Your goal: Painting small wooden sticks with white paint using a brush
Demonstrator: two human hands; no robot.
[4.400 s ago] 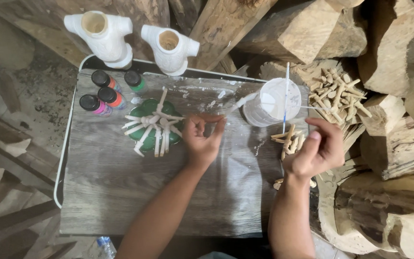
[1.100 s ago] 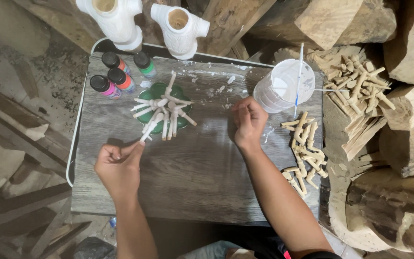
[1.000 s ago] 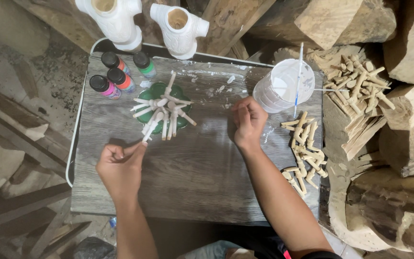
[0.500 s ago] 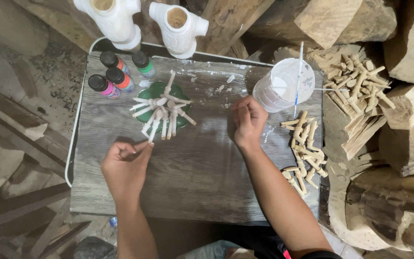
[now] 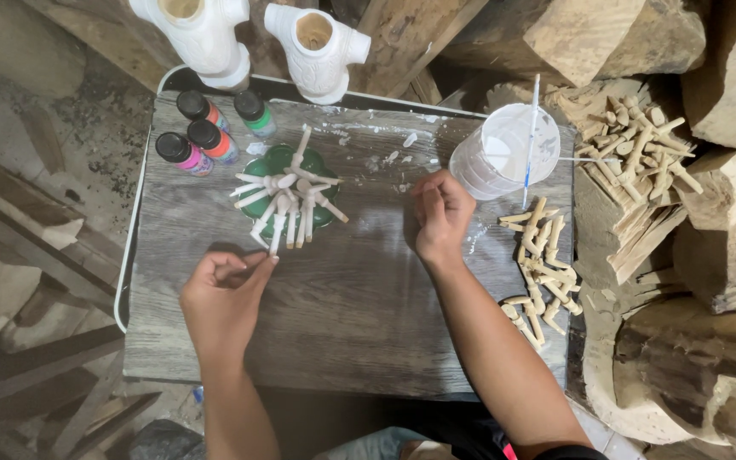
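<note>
On a grey wood-grain tray, the left hand sits nearest, fingertips pinched loosely just below the green dish of white-painted pegs. Right of the dish, the right hand rests with fingers curled, holding nothing visible. Beyond the dish stand paint bottles, and a white cup stands to its right.

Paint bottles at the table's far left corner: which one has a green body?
The green bottle, farthest right of the four and nearest the white carved figures. The other three show pink, orange or red bodies under similar black caps.

Two white vases; four paint bottles
</note>
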